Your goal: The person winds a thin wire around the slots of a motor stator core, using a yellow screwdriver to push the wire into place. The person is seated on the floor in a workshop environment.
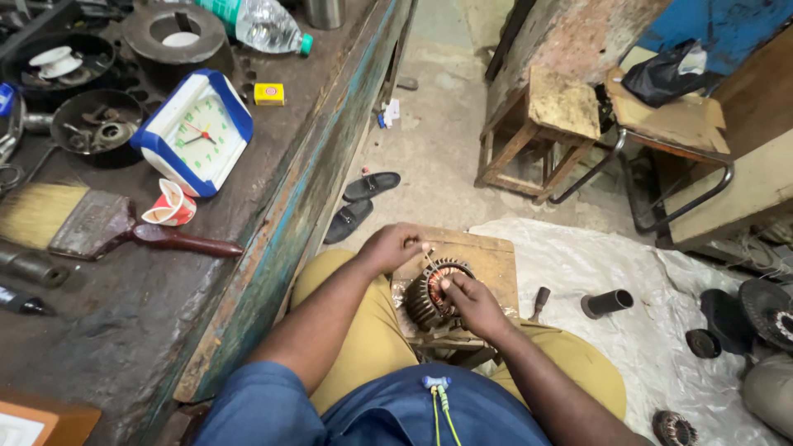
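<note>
On the workbench [273,140] lie a paintbrush [91,225], a clock [195,130] and a plastic bottle [263,23]; sandals [360,202] sit on the floor [438,132].

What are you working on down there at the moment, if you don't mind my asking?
A seated person is working on a round motor coil that rests on a small wooden board across their knees. The right hand presses on the coil's face, while the left hand pinches something thin at its upper edge, too small to make out. Beside them, a workbench carries a paintbrush and a clock. A screwdriver lies on the white sheet to the right.
</note>
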